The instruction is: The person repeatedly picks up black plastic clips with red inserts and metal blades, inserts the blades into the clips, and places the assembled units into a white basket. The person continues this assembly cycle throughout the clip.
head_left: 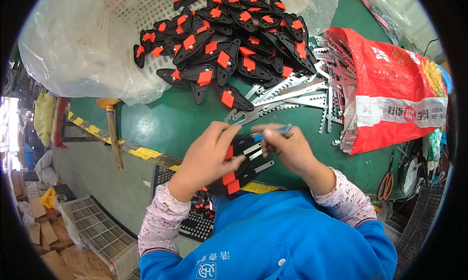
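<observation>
At the near edge of the green table (146,119), my left hand (207,153) is closed round a black plastic piece with a red tab, its fingers bent over the top. My right hand (291,150) pinches a narrow metal strip (282,130) that reflects blue and meets the black piece. Just below my hands lie more black pieces with red tabs (233,186), and metal strips (264,167) stick out of them. Beyond stands a heap of black winged pieces with red tabs (224,59). Beside it, loose toothed metal strips (297,97) lie scattered.
A red woven sack (390,114) spills toothed strips at the right. Scissors (386,183) hang or lie near the right edge. A wooden-handled mallet (113,133) rests at the left. A plastic-lined white basket (97,41) stands behind; a crate (100,226) is on the floor.
</observation>
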The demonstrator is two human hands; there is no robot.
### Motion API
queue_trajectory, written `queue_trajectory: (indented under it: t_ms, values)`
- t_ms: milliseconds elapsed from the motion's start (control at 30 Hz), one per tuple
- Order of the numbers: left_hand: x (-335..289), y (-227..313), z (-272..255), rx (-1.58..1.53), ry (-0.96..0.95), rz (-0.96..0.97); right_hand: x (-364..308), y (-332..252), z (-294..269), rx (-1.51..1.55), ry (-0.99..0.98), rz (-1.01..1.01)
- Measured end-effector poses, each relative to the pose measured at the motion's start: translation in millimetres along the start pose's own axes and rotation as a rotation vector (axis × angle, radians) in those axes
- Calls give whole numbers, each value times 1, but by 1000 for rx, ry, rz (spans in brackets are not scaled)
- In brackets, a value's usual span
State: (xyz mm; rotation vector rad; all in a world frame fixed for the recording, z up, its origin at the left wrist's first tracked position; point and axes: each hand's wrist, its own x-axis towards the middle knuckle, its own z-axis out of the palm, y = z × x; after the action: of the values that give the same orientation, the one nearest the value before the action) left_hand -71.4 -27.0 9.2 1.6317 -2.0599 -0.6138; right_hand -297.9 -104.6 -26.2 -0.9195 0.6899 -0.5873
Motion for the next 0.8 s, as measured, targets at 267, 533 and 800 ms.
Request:
queue_trajectory:
  t_ms: [267,533,800]
  values:
    - [-19,21,37,259,-32,-54,34,1,-11,-1233,271,-770]
    - [-84,5,-21,421,-359,-283,92,15,-5,-1437,163,-922]
    - [-69,-13,16,-1037,384,-476,26,32,51,-692,-150,-620]
